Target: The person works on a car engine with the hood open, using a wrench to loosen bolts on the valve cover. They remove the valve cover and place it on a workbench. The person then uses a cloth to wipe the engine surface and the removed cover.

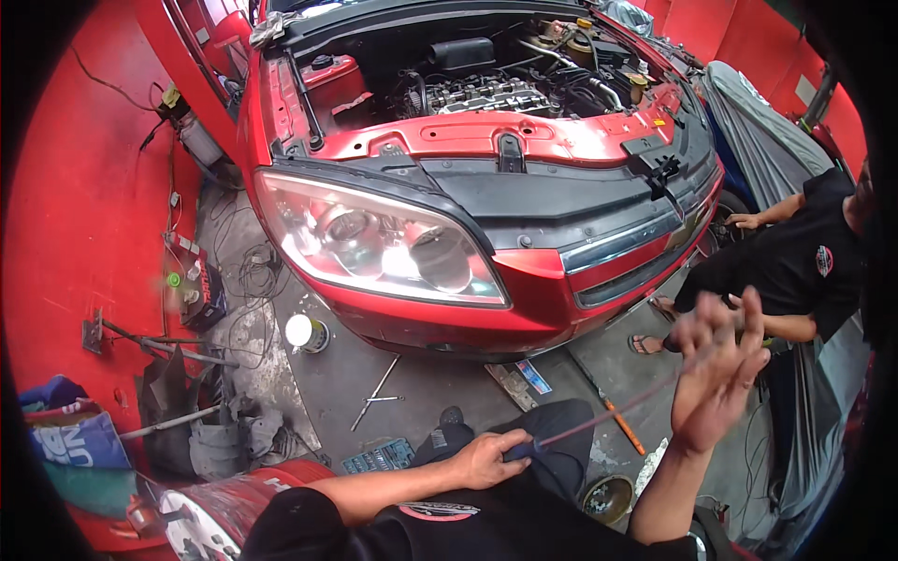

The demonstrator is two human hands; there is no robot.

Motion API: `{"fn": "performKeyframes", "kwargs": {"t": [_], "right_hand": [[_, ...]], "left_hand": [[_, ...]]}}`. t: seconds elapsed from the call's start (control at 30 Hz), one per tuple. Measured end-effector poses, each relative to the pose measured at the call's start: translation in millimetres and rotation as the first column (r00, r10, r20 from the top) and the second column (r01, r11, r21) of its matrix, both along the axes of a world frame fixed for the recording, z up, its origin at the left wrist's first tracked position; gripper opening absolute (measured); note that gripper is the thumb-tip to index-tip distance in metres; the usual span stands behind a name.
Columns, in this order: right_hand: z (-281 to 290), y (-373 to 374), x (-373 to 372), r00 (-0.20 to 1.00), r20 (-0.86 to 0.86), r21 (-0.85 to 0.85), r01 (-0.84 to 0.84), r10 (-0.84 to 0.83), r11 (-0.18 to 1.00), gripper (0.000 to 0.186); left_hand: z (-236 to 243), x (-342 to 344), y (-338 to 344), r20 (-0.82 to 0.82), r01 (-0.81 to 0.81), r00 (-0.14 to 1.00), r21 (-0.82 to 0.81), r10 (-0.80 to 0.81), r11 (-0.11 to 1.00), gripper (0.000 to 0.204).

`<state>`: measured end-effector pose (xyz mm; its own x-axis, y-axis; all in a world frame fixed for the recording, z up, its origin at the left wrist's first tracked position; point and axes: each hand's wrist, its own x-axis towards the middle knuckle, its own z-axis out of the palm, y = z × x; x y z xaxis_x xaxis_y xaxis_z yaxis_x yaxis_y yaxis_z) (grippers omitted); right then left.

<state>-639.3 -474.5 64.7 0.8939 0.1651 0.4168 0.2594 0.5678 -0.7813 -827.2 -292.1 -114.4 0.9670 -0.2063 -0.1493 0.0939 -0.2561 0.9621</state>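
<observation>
My left hand is closed around the dark blue handle of what looks like a long screwdriver, held low over my lap. Its thin reddish shaft slants up and to the right, blurred, toward my right hand. That hand is raised with its fingers spread apart and smeared by motion. Whether the tip touches the palm cannot be made out. In front of me stands a red car with its hood up, its engine exposed and a large clear headlight facing me.
On the floor lie a T-shaped wrench, an orange-handled bar and a blue socket tray. A can stands left of the bumper, a metal bowl by my right. A co-worker in black is at the car's right side.
</observation>
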Motion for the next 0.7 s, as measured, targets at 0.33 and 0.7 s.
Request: {"fn": "performKeyframes", "kwargs": {"t": [0.33, 0.7], "right_hand": [[-37.7, 103.5, 152.8, 0.99, 0.144, -0.566, 0.086, -0.005, 0.82, 0.043], [-89.8, 252.3, 392.8, 0.81, 0.465, -0.881, 0.463, 0.358, 0.098, 0.05]], "left_hand": [[112.9, 89.1, 101.0, -0.054, -0.697, 0.715, -0.125, 0.697, 0.706, 0.037], [230.9, 291.3, 192.3, -0.194, -0.797, 0.417, 0.391, 0.888, 0.46, 0.03]]}}
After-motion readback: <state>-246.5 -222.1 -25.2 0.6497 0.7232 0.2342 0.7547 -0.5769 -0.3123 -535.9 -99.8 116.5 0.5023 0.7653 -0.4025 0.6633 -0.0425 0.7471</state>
